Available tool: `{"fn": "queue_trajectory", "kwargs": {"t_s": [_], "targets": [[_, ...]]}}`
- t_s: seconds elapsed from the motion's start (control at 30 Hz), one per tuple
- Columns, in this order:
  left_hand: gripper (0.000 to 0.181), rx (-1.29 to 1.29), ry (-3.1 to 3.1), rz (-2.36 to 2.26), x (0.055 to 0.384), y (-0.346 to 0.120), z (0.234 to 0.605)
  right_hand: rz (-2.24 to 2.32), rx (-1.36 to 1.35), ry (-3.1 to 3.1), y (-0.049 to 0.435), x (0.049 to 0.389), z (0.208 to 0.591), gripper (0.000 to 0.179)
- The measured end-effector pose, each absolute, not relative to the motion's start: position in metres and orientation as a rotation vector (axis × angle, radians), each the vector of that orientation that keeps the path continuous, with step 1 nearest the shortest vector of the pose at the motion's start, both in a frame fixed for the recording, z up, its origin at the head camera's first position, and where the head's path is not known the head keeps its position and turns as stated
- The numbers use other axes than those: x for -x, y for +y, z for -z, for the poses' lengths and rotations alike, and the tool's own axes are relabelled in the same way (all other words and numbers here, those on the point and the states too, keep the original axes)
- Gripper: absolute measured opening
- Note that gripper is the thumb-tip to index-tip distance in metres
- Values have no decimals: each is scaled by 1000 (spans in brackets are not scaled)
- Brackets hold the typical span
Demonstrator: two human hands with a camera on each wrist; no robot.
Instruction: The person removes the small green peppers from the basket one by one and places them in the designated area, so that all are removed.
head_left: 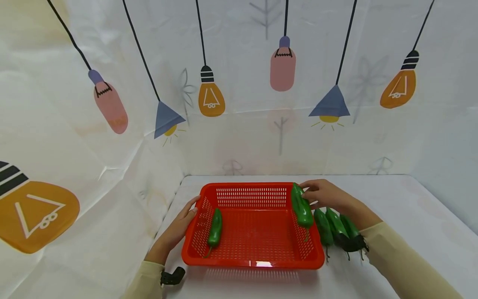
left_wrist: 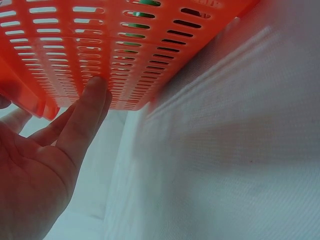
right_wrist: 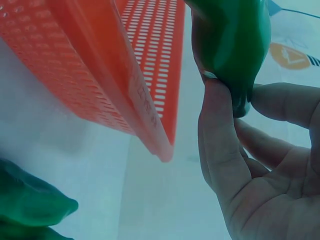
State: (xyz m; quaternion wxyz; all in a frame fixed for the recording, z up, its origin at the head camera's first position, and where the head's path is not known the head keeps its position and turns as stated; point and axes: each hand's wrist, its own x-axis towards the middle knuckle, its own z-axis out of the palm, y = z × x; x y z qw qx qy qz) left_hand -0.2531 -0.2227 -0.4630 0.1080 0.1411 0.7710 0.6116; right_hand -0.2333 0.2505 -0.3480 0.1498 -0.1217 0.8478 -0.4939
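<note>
A long green pepper hangs over the right rim of a red plastic basket, its stem pointing down. My right hand pinches this pepper by its upper, tapered end between thumb and fingers, as the right wrist view also shows. Inside the basket, by the left wall, lies another green pepper. My left hand rests against the basket's left side; in the left wrist view a fairly straight finger touches the slotted outer wall.
Beside the basket's right side lie three more green peppers, partly behind my right wrist. Everything stands on a white-covered table. A light wall sheet with printed lamps hangs at the back and left.
</note>
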Motion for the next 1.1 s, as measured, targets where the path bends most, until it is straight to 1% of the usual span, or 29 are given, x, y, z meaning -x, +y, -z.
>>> {"fn": "queue_trajectory", "kwargs": {"t_s": [0.5,0.73,1.1], "targets": [[54,-435,2260,-1797,255,-225,465,1437,379,2445,267,231,339,51],[54,-434,2256,-1802,255,-224,464,1415,388,2466,274,231,340,51],[54,-425,2256,-1807,253,-224,462,1404,366,2476,286,223,342,51]]}}
